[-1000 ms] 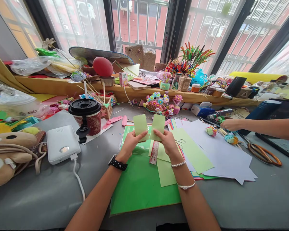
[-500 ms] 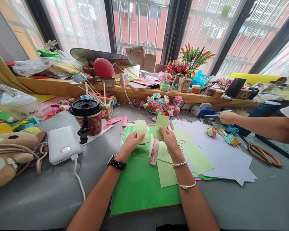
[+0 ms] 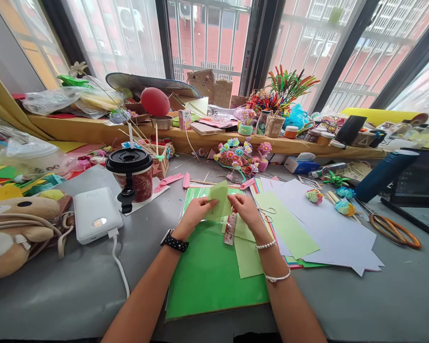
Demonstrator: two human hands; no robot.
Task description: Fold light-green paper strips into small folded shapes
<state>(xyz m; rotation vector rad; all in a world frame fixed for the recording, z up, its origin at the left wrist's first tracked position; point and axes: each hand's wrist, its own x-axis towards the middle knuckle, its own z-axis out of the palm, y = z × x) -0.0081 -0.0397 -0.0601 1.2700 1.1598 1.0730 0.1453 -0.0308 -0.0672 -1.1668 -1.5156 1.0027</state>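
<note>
Pinching pale green paper pieces (image 3: 219, 202), left hand (image 3: 196, 214) and right hand (image 3: 246, 209) fingers, above bright green sheet (image 3: 214, 276).

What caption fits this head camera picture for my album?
The left hand and right hand pinch pale green paper over a green sheet on a cluttered table.

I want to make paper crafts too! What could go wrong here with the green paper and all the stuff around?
The left hand and right hand pinch light green paper in the air, so it might slip or crease crooked. The lidded cup stands just left of the hands; a bump might tip it toward the power bank. The loose sheets could slide.
</note>
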